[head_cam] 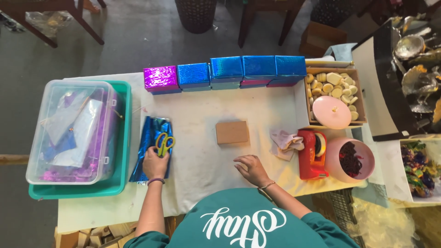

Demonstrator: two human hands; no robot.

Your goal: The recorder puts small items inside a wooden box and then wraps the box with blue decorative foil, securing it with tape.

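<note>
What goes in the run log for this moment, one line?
left hand: on scissors atop blue foil sheet | right hand: open on table | cardboard box: unwrapped, apart from both

Left hand (155, 164) at about 9 o'clock from centre, forearm extended toward 12 o'clock, fingers curled and closed, a thin band around the wrist. Right hand (251, 169) at about 6 o'clock from centre, forearm angled toward 10 o'clock, palm down, fingers spread and lightly arched, unclenched, a bracelet at the wrist. Both arms bare below short teal sleeves.
</note>
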